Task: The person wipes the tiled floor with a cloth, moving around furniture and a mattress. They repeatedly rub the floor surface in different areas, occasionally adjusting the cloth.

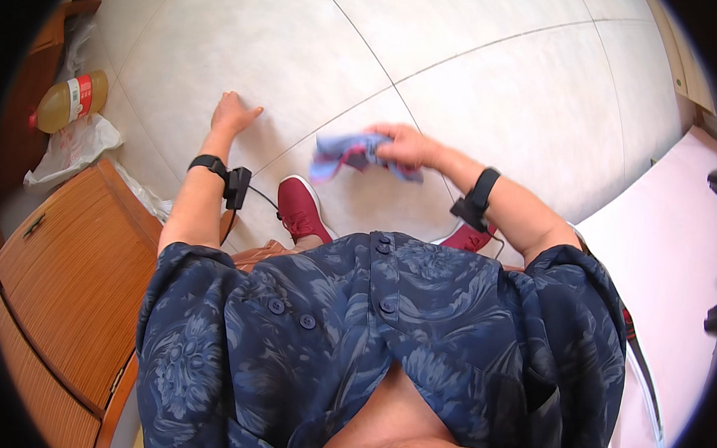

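My right hand (405,145) grips a blue and pink cloth (342,152) that hangs bunched in front of me above the tiled floor (478,109). The cloth is blurred by motion, and part of it lies hidden behind my fingers. To the left, my left hand (236,114) is stretched out over the floor with its thumb apart from the fingers, holding nothing. Each wrist wears a black strap with a small box and a cable. Below my hands show my red shoes (298,209).
At left stands a brown wooden cabinet (90,242). Beyond it, a large bottle of yellowish liquid (73,102) lies beside a white plastic bag (70,156). On the right is a pale flat surface (658,232) with dark objects along its far edge.
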Motion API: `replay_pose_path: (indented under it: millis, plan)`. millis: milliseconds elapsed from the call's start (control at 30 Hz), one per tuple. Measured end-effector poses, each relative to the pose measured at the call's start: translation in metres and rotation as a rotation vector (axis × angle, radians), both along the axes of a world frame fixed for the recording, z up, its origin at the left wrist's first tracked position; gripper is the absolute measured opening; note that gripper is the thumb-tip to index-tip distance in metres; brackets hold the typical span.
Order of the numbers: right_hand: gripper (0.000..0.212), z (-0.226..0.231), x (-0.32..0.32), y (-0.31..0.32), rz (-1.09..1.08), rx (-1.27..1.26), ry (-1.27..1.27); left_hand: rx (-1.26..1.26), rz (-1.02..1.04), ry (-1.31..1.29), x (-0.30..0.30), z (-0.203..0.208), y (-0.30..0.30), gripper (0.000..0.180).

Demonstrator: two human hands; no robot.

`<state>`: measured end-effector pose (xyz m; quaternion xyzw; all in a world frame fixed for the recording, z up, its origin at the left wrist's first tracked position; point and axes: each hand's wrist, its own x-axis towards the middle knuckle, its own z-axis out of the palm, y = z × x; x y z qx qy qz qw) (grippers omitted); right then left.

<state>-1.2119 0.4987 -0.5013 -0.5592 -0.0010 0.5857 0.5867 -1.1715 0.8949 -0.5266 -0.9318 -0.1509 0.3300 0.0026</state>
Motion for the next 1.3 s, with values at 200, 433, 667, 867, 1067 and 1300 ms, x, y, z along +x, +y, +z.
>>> replay_pose_path:
  millis: [200,433,667,867,1067,1300]
  plan:
    - [0.047,0.009,0.051,-0.019,-0.342,0.128,0.02,-0.601,0.249,-0.031,0.017,0.023,-0.062,0.077]
    - [0.042,0.017,0.042,-0.009,-0.409,0.065,-0.045,-1.327,0.734,0.204,-0.002,0.047,-0.185,0.042]
    - [0.04,0.015,0.045,-0.017,-0.377,-0.01,-0.052,-1.453,1.085,0.168,-0.007,0.054,-0.187,0.017]
    - [0.05,0.008,0.039,-0.013,-0.281,0.016,-0.582,-1.442,1.012,0.113,-0.008,0.045,-0.2,0.018]
    - [0.043,-0.009,0.049,-0.05,-0.493,0.049,-0.048,-1.606,1.033,0.159,-0.015,0.032,-0.187,0.01]
    - [0.047,-0.002,0.063,-0.069,-0.317,-0.604,-1.101,-1.644,1.13,0.22,-0.019,0.034,-0.186,0.008]
